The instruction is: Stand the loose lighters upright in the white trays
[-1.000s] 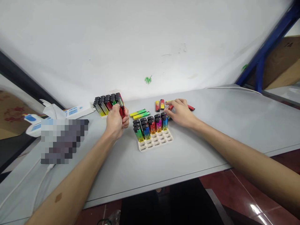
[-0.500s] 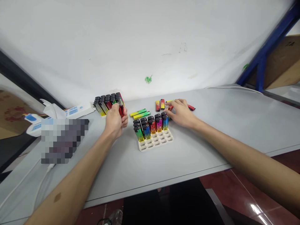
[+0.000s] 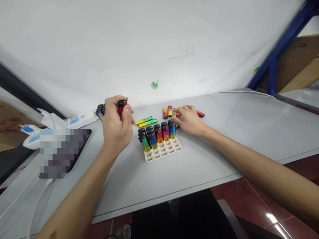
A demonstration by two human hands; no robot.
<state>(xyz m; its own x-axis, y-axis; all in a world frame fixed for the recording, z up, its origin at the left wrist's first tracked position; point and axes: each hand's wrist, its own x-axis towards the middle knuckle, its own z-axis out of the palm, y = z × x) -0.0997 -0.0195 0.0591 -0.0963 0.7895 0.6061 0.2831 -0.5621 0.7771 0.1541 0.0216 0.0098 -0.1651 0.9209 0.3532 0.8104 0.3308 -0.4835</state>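
My left hand (image 3: 116, 124) is closed around a red lighter (image 3: 121, 109), held upright above the table with its black top showing. Over at the right, my right hand (image 3: 190, 121) rests low with thumb and forefinger apart, beside a red-orange lighter (image 3: 177, 115) lying on the table; its other fingertips are partly hidden. Between my hands stands a cream tray (image 3: 163, 152) with oblong holes. Several colourful lighters (image 3: 159, 134) stand upright in its back rows, while the holes toward me show bare.
Two green-yellow lighters (image 3: 146, 121) and two red-yellow lighters (image 3: 167, 112) lie behind the tray. A second group of black-topped lighters (image 3: 100, 109) is mostly hidden by my left hand. A power strip (image 3: 77, 120) and a blurred-out dark device (image 3: 81, 146) with a cable are at left.
My left hand has risen and turned, showing more of the red lighter in it. My right hand stays by the lying lighters. The view has shifted slightly.
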